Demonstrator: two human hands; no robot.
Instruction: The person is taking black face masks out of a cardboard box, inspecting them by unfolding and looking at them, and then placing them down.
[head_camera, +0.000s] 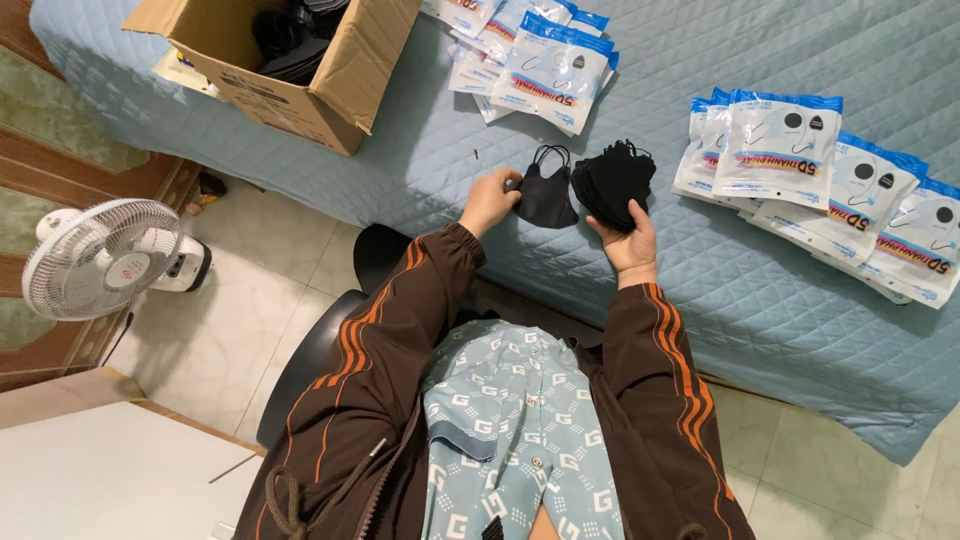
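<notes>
Brown sleeves with orange stripes (400, 330) fill the lower middle of the frame, worn over a pale blue patterned shirt (510, 430), and both arms are stretched toward a bed covered with a light blue quilted blanket (760, 300). At the centre of the frame, a single black face mask (545, 195) is pinched at its left edge by the closed fingers of the left hand (487, 200), and it is held just above the blanket. Just beside it to the right, a stack of black masks (612, 182) is gripped from below by the right hand (630, 240), with the thumb pressed against the front of the stack; the single mask and the stack are nearly touching. At the right of the frame, a row of white and blue sealed packets (810, 160) is laid overlapping on the blanket, well apart from the hands. Another small heap of the same packets (540, 55) is seen at the upper middle. At the upper left, an open cardboard box (300, 85) is set on the bed, with dark items visible inside it. At the left edge, a white electric fan (105, 258) is stood on the tiled floor (260, 300), and a black chair seat (320, 350) is partly seen beneath the person.
</notes>
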